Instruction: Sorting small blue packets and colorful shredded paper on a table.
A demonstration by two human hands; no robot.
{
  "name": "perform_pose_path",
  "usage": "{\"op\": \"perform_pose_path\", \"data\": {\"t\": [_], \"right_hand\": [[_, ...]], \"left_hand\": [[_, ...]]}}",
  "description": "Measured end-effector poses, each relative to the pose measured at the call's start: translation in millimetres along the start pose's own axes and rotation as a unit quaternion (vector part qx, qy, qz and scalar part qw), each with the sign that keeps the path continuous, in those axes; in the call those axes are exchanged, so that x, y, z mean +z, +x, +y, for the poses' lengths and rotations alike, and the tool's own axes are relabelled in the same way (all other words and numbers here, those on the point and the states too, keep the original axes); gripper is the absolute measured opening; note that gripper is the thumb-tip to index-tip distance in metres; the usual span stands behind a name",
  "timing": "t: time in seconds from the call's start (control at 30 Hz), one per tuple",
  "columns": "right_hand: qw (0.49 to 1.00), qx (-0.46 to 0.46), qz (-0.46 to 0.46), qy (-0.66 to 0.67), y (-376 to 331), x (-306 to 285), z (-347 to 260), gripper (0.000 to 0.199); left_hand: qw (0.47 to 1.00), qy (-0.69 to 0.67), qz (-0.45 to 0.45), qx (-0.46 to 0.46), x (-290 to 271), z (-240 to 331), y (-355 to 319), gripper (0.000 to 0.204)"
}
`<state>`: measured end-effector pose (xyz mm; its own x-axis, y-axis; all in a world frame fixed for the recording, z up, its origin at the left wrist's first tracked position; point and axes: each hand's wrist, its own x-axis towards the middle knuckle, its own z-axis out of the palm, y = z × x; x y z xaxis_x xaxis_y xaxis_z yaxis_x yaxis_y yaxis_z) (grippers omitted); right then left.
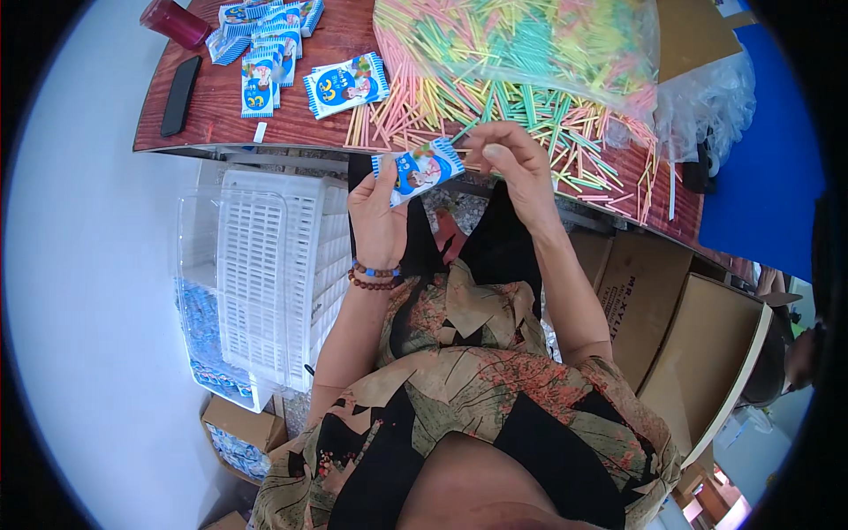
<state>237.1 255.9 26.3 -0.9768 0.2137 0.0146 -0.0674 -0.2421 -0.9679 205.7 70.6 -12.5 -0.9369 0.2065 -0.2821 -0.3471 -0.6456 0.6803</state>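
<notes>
My left hand (pixel 378 210) grips a small blue and white printed packet (pixel 426 171) at its left end, thumb on top. The packet is tilted, just off the table's front edge. At its right end is my right hand (pixel 515 168), with fingers curled and the thumb bent towards them. A thin green stick (pixel 463 132) shows by the right fingertips; whether they hold it I cannot tell. Just beyond both hands, a heap of thin pink, yellow and green sticks (pixel 415 102) covers part of the red-brown table (pixel 212 115).
More packets (pixel 346 85) lie on the table, left of the heap, near a black phone-like object (pixel 180 95) and a red cup (pixel 175 23). A clear bag (pixel 609 53) of sticks tops the heap. White baskets (pixel 265 265) stand lower left, cardboard boxes (pixel 640 300) at right.
</notes>
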Motion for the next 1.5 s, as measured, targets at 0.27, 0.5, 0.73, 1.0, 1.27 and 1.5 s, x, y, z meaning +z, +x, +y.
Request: {"op": "perform_pose_path", "data": {"t": [0.27, 0.5, 0.73, 1.0, 1.27, 1.5], "right_hand": [[0.941, -0.143, -0.181, -0.247, 4.2, -1.0, -2.4, 0.033], [0.879, -0.229, -0.241, -0.343, 8.6, -4.6, -5.3, 0.028], [0.919, -0.159, -0.241, -0.268, 5.6, -26.6, -14.0, 0.024], [0.740, -0.126, 0.098, -0.653, 43.9, -78.4, -19.6, 0.029], [0.641, -0.144, -0.038, -0.753, 58.5, -88.3, -29.2, 0.041], [0.600, -0.196, -0.089, -0.771, 70.0, -86.2, -27.2, 0.034]], "left_hand": [[0.999, -0.012, -0.019, -0.028, 10.3, -2.0, -2.6, 0.022], [0.997, -0.026, -0.022, -0.066, 13.9, -6.3, -2.5, 0.020], [0.999, 0.033, 0.000, -0.040, 22.2, -13.7, -9.4, 0.023], [0.999, 0.014, 0.002, -0.029, 16.6, -14.3, -8.5, 0.024], [0.999, 0.000, 0.001, -0.032, 7.6, -12.9, -7.2, 0.023], [0.998, 0.008, -0.007, -0.056, 14.3, -14.4, -7.4, 0.023]]}}
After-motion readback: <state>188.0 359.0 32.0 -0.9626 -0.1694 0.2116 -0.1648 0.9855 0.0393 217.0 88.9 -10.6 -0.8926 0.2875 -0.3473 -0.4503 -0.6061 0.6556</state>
